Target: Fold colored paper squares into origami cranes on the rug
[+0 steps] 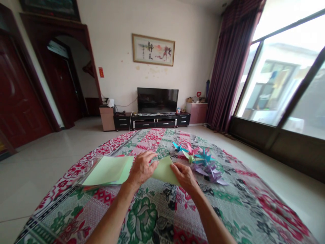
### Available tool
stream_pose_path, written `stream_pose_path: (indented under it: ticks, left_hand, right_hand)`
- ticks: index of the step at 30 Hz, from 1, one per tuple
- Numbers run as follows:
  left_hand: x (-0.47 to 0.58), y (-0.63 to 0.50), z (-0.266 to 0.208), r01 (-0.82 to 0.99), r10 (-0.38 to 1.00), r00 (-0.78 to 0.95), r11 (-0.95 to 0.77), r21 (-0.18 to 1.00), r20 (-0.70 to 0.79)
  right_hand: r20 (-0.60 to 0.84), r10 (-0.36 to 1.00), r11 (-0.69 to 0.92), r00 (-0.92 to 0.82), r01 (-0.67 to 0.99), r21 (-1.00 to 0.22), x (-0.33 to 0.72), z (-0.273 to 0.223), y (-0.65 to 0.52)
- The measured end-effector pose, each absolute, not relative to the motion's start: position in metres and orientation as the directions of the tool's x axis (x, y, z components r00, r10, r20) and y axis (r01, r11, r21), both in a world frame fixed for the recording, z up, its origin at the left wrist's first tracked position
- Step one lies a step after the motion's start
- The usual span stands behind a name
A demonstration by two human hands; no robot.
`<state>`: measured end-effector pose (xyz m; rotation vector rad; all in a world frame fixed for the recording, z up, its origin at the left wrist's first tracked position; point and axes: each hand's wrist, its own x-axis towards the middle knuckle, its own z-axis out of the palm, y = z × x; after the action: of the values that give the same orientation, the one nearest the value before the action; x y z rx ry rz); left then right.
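Between my two hands is a piece of light green paper (165, 171), apparently folded, held just over the patterned tablecloth. My left hand (143, 167) grips its left edge, the thumb on top and the fingers curled behind. On the right side, my right hand (185, 174) pinches the paper between thumb and fingers. Left of my hands lies a stack of coloured paper sheets (106, 171), light green on top. Several folded paper cranes sit to the right, among them a blue crane (204, 156), a pink crane (192, 149) and a purple crane (214, 173).
A floral tablecloth (142, 217) covers the round table under my hands. Beyond it, a television (157, 100) stands on a low cabinet (154, 122) against the wall. Dark curtains (225, 67) and a large window (279, 78) are at right, wooden doors (22, 88) at left.
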<state>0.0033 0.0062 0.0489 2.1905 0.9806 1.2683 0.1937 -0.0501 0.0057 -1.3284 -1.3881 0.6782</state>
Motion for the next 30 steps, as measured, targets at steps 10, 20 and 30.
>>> stream_pose_path:
  ticks: [10,20,30]
  left_hand:
    - [0.013,-0.005,0.046,0.476,0.810,0.436,-0.577,0.664,0.392]
    - [0.012,-0.009,0.050,0.466,0.817,0.449,-0.559,0.686,0.361]
    - [0.013,-0.009,0.051,0.471,0.804,0.476,-0.576,0.668,0.358]
  right_hand:
    - [0.272,0.962,0.260,-0.030,0.411,-0.874,0.179,0.020,-0.061]
    - [0.276,0.960,0.268,-0.055,0.469,-0.841,0.181,0.017,-0.059]
    - [0.270,0.961,0.267,-0.065,0.479,-0.836,0.181,0.015,-0.057]
